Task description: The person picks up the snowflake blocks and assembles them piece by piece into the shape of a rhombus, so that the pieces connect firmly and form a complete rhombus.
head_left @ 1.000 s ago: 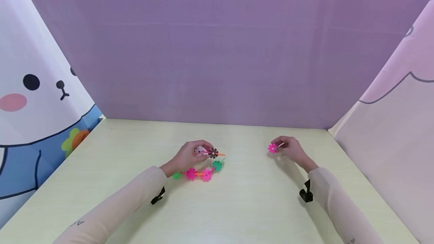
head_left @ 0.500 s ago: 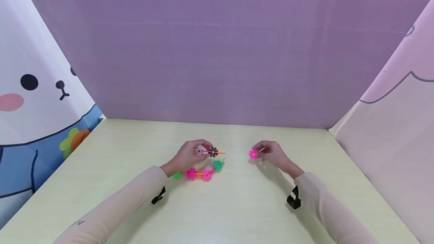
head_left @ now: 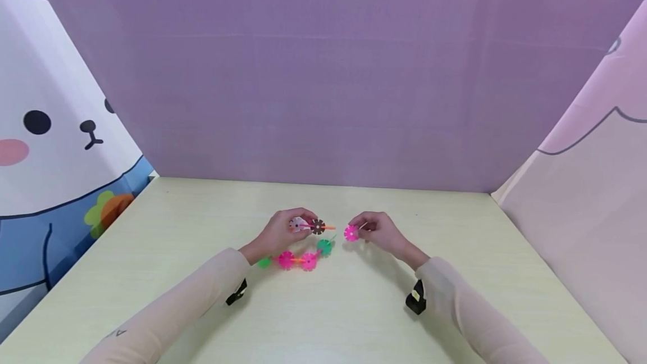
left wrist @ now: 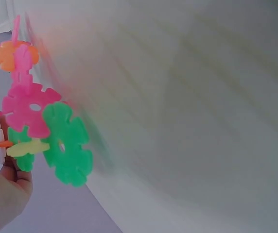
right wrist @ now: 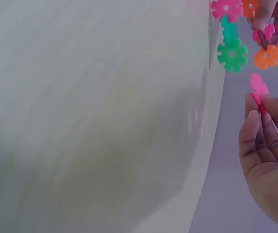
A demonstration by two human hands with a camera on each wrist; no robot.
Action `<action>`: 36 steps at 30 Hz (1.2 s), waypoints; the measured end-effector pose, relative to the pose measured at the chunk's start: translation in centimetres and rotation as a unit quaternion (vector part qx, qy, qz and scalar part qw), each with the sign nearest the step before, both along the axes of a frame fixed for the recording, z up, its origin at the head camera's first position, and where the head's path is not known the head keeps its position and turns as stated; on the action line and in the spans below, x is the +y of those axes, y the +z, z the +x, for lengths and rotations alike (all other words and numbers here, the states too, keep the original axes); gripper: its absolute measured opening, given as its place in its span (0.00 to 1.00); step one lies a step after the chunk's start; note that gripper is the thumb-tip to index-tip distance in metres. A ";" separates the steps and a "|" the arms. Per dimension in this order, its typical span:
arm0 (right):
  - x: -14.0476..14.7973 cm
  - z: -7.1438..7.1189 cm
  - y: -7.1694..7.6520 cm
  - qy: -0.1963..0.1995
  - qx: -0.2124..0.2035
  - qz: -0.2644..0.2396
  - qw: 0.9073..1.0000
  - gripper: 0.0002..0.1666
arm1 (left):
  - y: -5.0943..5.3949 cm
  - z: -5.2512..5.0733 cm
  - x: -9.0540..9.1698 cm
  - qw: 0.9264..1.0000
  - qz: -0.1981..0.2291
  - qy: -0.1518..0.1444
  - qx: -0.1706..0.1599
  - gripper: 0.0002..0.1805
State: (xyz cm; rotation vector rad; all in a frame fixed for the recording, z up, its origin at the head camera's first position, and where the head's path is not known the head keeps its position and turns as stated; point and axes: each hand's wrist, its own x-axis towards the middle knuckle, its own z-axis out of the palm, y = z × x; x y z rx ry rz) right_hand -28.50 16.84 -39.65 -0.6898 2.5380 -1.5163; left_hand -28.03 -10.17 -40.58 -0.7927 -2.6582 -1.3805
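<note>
A chain of interlocked plastic snowflake discs curves over the table, with pink discs [head_left: 309, 262], a teal-green disc [head_left: 324, 247] and a light green disc [head_left: 264, 262] in its near part. My left hand [head_left: 278, 233] pinches the chain's far part, beside a white disc [head_left: 297, 224] and a dark brown disc [head_left: 317, 227]. An orange disc [right wrist: 267, 57] stands at that end, seen edge-on in the head view. Just right of the chain, my right hand [head_left: 380, 232] pinches a single pink disc [head_left: 351, 233] between thumb and fingers. A small gap separates it from the orange disc.
The pale wooden table [head_left: 323, 319] spreads around both hands. A purple panel [head_left: 323, 83] rises at its back edge, and printed cloths stand at the left [head_left: 55, 128] and right [head_left: 581, 229]. Black wrist devices [head_left: 416, 297] hang below the sleeves.
My right hand has moved left with the pink disc, bringing it close to the chain's orange end. The left hand and the chain stay almost where they were.
</note>
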 end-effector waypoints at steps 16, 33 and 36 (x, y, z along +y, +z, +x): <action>-2.6 0.5 1.1 -0.001 -0.013 -0.027 1.000 0.12 | 0.2 0.2 0.1 1.000 -0.004 0.005 -0.003 0.15; -3.3 0.9 2.3 -0.002 0.010 -0.036 0.999 0.10 | 0.2 0.1 0.1 1.000 0.015 -0.001 -0.014 0.14; -3.2 0.1 1.4 -0.005 0.007 -0.037 0.999 0.10 | 0.2 0.2 0.1 1.000 0.014 -0.001 -0.017 0.14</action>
